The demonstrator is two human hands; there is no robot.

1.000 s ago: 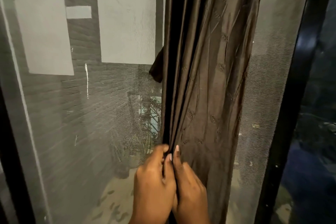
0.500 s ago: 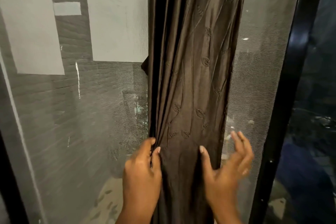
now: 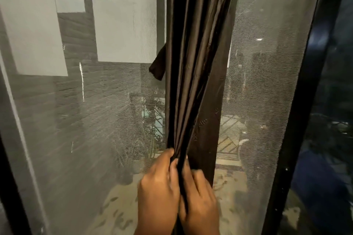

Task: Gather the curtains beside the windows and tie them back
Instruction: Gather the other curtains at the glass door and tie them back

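Head view. A dark brown curtain (image 3: pixel 198 59) is seen hanging from 12 o'clock down the middle of the frame, drawn into narrow vertical folds in front of a mesh window screen (image 3: pixel 95 120). The folds are gathered to a tight bunch at about 6 o'clock, where both hands meet.

The left hand (image 3: pixel 158 194) is placed against the left edge of the bunch; its thumb and fingers are curled round the folds and the cloth is pinched. The right hand (image 3: pixel 198 196) is pressed against the right side of the same bunch, fingers curled onto the fabric, touching the left hand.

A short dark strap (image 3: pixel 158 65) is noted sticking out from the curtain's left edge at about 10 o'clock of the hands. A black window frame (image 3: pixel 298 120) is recorded running from 1 o'clock to 5 o'clock, right of the curtain and apart from it.
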